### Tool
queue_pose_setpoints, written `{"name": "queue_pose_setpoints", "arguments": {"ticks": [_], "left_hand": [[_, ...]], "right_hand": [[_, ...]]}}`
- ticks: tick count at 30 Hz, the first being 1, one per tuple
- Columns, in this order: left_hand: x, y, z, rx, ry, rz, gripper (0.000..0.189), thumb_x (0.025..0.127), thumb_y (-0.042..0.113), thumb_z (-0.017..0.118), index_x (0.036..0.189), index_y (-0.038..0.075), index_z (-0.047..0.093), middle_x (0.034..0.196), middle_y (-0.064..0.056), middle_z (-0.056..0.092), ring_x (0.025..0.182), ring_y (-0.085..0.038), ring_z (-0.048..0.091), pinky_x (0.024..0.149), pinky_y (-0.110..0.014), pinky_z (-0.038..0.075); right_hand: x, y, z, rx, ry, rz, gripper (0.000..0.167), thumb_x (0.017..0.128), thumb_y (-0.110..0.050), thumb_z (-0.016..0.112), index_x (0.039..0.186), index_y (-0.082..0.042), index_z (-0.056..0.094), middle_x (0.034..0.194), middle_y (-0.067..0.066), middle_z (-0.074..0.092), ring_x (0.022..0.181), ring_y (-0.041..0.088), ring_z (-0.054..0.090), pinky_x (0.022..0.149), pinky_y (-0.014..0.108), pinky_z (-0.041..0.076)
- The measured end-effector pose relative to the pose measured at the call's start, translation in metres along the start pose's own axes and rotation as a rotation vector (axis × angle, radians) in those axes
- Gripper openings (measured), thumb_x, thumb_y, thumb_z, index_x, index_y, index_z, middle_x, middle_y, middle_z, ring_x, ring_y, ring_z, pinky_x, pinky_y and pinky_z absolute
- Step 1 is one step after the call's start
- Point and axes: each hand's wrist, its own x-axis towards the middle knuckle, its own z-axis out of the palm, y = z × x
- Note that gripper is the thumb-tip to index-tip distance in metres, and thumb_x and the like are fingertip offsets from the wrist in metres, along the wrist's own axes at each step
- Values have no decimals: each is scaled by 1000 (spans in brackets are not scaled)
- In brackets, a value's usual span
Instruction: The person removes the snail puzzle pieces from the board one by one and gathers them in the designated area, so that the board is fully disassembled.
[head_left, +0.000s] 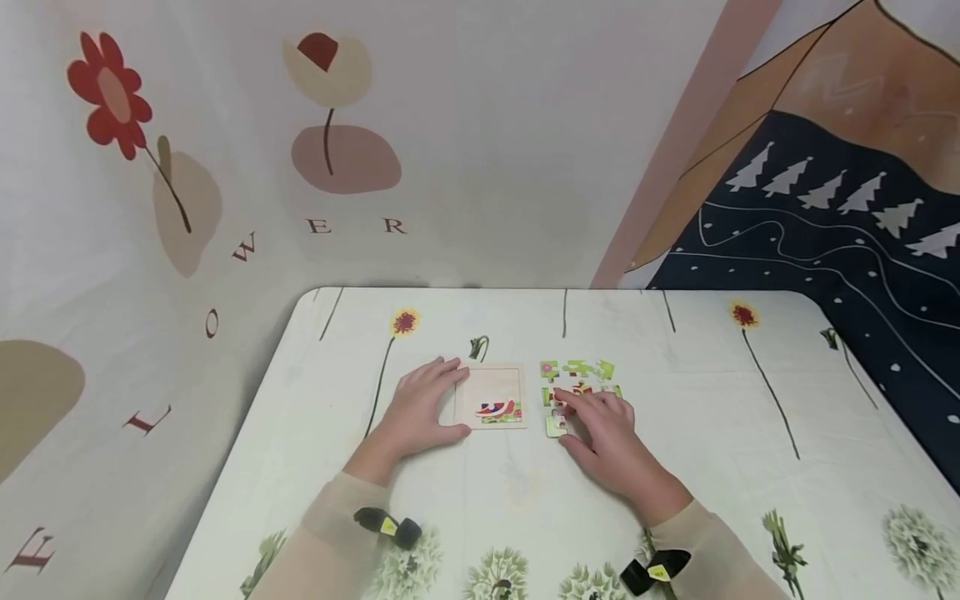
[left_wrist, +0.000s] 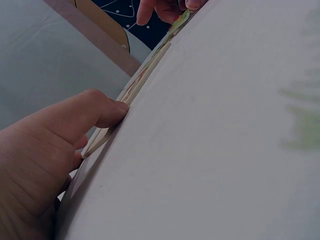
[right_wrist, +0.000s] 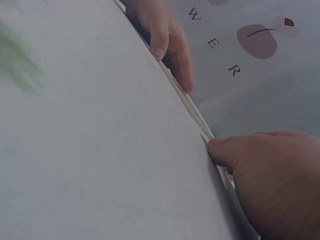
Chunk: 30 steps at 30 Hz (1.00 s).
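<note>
A square wooden jigsaw board (head_left: 491,385) with a raised border lies on the table, a few colourful pieces fitted in its lower right part. My left hand (head_left: 423,412) holds the board's left side, thumb at the lower corner and fingertips at the upper one. In the left wrist view the thumb (left_wrist: 107,112) presses on the board's edge (left_wrist: 150,70). Loose jigsaw pieces (head_left: 577,367), mostly green with bits of red, lie right of the board. Over them is my right hand (head_left: 611,433), fingers loosely bent, index fingertip at a left-hand piece; the palm hides some pieces.
The table (head_left: 480,500) has rounded corners and a cloth printed with flowers. Behind it hangs a pale printed curtain (head_left: 480,167), with a dark tree-patterned part (head_left: 825,225) at the right. A black strap device sits on each wrist.
</note>
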Motion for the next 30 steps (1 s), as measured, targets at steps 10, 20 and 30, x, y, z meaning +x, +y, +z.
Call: {"name": "queue_pose_setpoints", "arguments": {"ticks": [10, 20, 30], "left_hand": [[0, 0, -1, -2, -14, -11, 93, 79, 47, 87, 159, 14, 52, 169, -9, 40, 159, -35, 27, 125, -64, 21], [1, -1, -1, -1, -6, -4, 92, 79, 47, 87, 158, 13, 53, 168, -9, 42, 159, -35, 28, 124, -64, 22], [-1, 1, -1, -4, -17, -14, 91, 79, 47, 86, 158, 13, 54, 169, -9, 41, 159, -35, 27, 125, -63, 21]], "right_hand": [[-1, -1, -1, -11, 4, 8, 70, 90, -12, 87, 153, -13, 57, 117, -7, 68, 123, 29, 49, 109, 61, 25], [-1, 0, 0, -28, 43, -14, 64, 90, -20, 85, 148, -12, 61, 131, 6, 67, 122, 35, 50, 105, 62, 29], [15, -20, 6, 49, 46, 46, 46, 93, -22, 85, 135, -11, 72, 128, 4, 67, 121, 31, 49, 101, 62, 28]]}}
